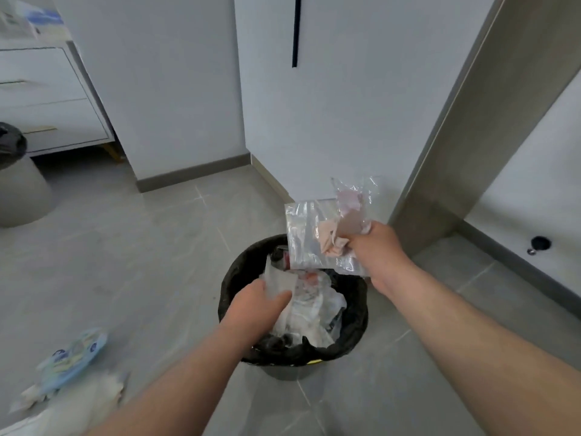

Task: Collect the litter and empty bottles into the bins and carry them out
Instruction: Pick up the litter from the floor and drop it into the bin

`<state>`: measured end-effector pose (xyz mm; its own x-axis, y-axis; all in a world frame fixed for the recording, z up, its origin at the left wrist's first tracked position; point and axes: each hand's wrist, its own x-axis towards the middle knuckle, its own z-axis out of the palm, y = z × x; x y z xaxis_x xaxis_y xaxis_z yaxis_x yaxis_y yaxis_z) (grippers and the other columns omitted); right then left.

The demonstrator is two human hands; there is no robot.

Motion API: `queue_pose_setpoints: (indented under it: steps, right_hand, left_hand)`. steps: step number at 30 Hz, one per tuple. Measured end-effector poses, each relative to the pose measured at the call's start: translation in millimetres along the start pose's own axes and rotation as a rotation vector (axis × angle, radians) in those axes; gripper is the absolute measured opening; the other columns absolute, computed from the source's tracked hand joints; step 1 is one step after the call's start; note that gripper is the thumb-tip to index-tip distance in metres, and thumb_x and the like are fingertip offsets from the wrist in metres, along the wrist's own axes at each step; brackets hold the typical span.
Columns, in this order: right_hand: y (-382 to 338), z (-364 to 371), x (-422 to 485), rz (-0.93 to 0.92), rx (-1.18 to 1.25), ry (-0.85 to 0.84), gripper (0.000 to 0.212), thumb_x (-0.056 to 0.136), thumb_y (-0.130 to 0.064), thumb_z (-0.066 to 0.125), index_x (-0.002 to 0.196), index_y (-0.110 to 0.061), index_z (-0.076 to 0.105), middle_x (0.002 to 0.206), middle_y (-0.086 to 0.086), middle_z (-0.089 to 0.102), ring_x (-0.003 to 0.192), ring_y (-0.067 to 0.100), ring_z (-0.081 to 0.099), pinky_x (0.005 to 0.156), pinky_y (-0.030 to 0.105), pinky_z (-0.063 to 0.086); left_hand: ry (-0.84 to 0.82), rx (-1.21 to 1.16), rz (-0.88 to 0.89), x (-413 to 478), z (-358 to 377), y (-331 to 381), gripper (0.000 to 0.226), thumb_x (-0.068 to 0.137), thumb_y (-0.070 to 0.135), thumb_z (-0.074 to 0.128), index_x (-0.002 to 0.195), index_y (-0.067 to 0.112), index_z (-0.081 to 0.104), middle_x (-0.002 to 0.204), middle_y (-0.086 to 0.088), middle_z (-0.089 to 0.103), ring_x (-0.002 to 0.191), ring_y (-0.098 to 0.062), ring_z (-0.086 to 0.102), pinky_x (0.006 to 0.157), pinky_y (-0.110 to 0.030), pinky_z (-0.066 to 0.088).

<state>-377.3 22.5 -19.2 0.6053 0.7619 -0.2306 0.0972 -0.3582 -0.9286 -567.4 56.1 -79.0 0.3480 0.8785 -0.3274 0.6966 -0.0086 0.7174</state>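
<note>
A round bin (355, 313) lined with a black bag stands on the grey tiled floor (141, 247), already heaped with white paper and wrappers. The left hand (254, 313) reaches into its mouth, fingers (278, 298) closed around a crumpled white tissue (279, 280) that sticks up past the fingertips. The right hand (374, 247) hovers over the far rim, fist clenched on a bunch of clear plastic bags (308, 234) and pinkish paper, which fan out above and left of the knuckles. More litter (72, 357) lies on the floor at lower left.

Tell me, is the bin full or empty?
Nearly full: white paper and wrappers pile up near the rim of the bin.
</note>
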Motion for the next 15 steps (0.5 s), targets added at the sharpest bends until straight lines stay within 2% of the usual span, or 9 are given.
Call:
queue_pose_setpoints:
  steps: [1, 3, 4, 6, 8, 10, 12, 14, 15]
  right_hand:
    - [1, -4, 1, -0.01, -0.003, 0.014, 0.008, 0.083, -0.003, 0.065, 0.083, -0.01, 0.069, 0.067, -0.004, 0.064, 0.06, 0.007, 0.057, 0.047, 0.011, 0.043]
    - [2, -8, 0, -0.052, -0.047, 0.021, 0.009, 0.079, -0.004, 0.068, 0.075, -0.012, 0.066, 0.062, -0.005, 0.062, 0.048, 0.0, 0.057, 0.041, 0.008, 0.042]
    - [1, -7, -2, -0.07, -0.096, 0.005, 0.008, 0.076, -0.004, 0.069, 0.074, -0.012, 0.066, 0.064, -0.003, 0.065, 0.051, 0.001, 0.061, 0.046, 0.011, 0.047]
    - [4, -2, -3, -0.114, -0.252, -0.091, 0.012, 0.072, -0.009, 0.068, 0.083, -0.013, 0.068, 0.079, 0.003, 0.073, 0.07, 0.016, 0.07, 0.064, 0.031, 0.059]
    - [10, 11, -7, -0.178, -0.504, -0.238, 0.02, 0.074, -0.013, 0.065, 0.094, -0.016, 0.068, 0.091, 0.001, 0.072, 0.082, 0.022, 0.07, 0.073, 0.04, 0.059]
    - [24, 32, -11, -0.277, -0.89, -0.361, 0.032, 0.08, -0.018, 0.06, 0.111, -0.019, 0.062, 0.105, 0.001, 0.066, 0.095, 0.023, 0.064, 0.08, 0.038, 0.055]
    - [46, 54, -13, -0.331, -1.156, -0.489, 0.039, 0.08, -0.028, 0.06, 0.118, -0.021, 0.054, 0.115, 0.005, 0.059, 0.108, 0.028, 0.057, 0.087, 0.04, 0.051]
    - [70, 72, -10, -0.221, -1.299, -0.605, 0.052, 0.08, -0.043, 0.058, 0.126, -0.024, 0.043, 0.127, 0.008, 0.048, 0.121, 0.033, 0.047, 0.095, 0.045, 0.046]
    - [80, 78, -8, -0.145, -1.35, -0.647, 0.066, 0.079, -0.054, 0.056, 0.134, -0.025, 0.035, 0.135, 0.009, 0.042, 0.128, 0.035, 0.041, 0.099, 0.048, 0.042]
  left_hand:
    - [0.048, 0.143, 0.052, 2, -1, -3, 0.029, 0.087, 0.046, 0.053, 0.094, 0.018, 0.057, 0.091, 0.001, 0.062, 0.086, -0.017, 0.061, 0.073, -0.034, 0.05]
    - [0.2, 0.327, 0.132, 0, -8, -10, 0.051, 0.089, 0.05, 0.048, 0.127, 0.017, 0.053, 0.126, -0.003, 0.057, 0.119, -0.023, 0.051, 0.097, -0.036, 0.042]
    - [0.269, 0.366, 0.163, -2, -13, -16, 0.058, 0.09, 0.049, 0.046, 0.138, 0.015, 0.044, 0.141, -0.004, 0.048, 0.131, -0.023, 0.042, 0.107, -0.036, 0.035]
    - [0.25, 0.438, 0.177, -6, -22, -35, 0.072, 0.089, 0.052, 0.045, 0.147, 0.013, 0.028, 0.155, -0.005, 0.028, 0.143, -0.021, 0.023, 0.116, -0.034, 0.022]
    - [0.057, 0.481, 0.162, -12, -24, -56, 0.092, 0.084, 0.062, 0.046, 0.152, 0.013, 0.008, 0.162, -0.003, 0.002, 0.148, -0.017, 0.004, 0.119, -0.032, 0.012]
    - [-0.064, 0.468, 0.156, -16, -23, -71, 0.107, 0.078, 0.07, 0.049, 0.151, 0.015, -0.007, 0.159, 0.001, -0.018, 0.148, -0.012, -0.007, 0.12, -0.03, 0.009]
    - [-0.06, 0.421, 0.159, -16, -21, -76, 0.113, 0.075, 0.071, 0.053, 0.151, 0.017, -0.011, 0.157, 0.005, -0.024, 0.147, -0.01, -0.009, 0.119, -0.029, 0.009]
    - [-0.043, 0.391, 0.162, -15, -19, -77, 0.116, 0.073, 0.07, 0.056, 0.151, 0.017, -0.012, 0.156, 0.007, -0.026, 0.147, -0.009, -0.01, 0.119, -0.028, 0.008]
    - [-0.035, 0.383, 0.162, -14, -18, -79, 0.116, 0.073, 0.069, 0.057, 0.151, 0.017, -0.012, 0.156, 0.007, -0.026, 0.146, -0.009, -0.011, 0.119, -0.028, 0.008]
